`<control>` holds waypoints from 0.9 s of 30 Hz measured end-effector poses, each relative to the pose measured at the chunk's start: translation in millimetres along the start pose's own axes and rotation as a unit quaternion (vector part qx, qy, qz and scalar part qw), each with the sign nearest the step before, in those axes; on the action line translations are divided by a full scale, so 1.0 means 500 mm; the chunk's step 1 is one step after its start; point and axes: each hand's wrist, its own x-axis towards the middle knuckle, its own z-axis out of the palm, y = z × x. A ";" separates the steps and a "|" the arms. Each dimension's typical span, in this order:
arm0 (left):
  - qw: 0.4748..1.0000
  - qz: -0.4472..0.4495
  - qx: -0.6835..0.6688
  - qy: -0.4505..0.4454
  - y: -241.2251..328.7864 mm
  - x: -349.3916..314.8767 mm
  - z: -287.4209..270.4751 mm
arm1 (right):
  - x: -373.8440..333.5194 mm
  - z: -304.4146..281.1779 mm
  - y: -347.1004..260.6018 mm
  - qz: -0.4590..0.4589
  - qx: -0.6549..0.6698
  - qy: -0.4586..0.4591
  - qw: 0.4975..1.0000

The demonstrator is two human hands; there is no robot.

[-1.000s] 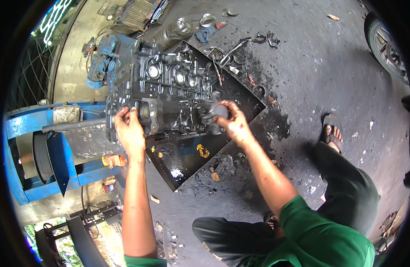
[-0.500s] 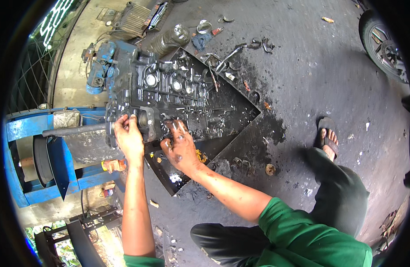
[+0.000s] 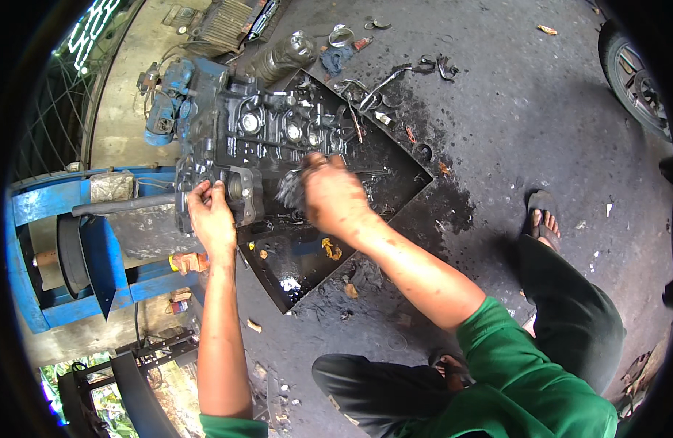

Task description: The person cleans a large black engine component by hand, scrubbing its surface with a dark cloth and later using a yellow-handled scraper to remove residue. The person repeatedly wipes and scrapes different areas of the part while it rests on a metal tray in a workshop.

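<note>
while the engine block point(image 3: 259, 139) is seen with its recesses exposed, its near edge is touched by both thumb and fingers of the left hand point(image 3: 213, 219), placed at the near left corner. the fingertips are drawn close together there, but whether anything is pinched between them cannot be told. by the right hand point(image 3: 335, 191), placed over the near right portion of the engine block, a dark item point(image 3: 289, 194) is grasped; the fingers are curled in and the hand is closed, though both hand and item are blurred, and what kind of thing is held cannot be made out. the dark item is shown to the left of the knuckles, beside the plate at the near side of the engine block

below the engine block and out to its right, a black tray point(image 3: 391, 166) is spread, with one corner pointed away to the right; a yellow scrap point(image 3: 331, 249) is contained in it, nearer the person than the engine block. to the left of the engine block, a blue stand point(image 3: 73, 312) is placed, and a dark bar point(image 3: 132, 205) is extended leftward from beside the left hand. beyond the engine block, a clear plastic bottle point(image 3: 291, 51) is laid on its side, with a blue rag point(image 3: 338, 60) left just to its right
</note>
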 end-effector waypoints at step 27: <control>0.999 0.015 0.026 0.011 -0.020 0.003 0.007 | -0.019 0.023 -0.056 -0.170 -0.186 -0.047 0.967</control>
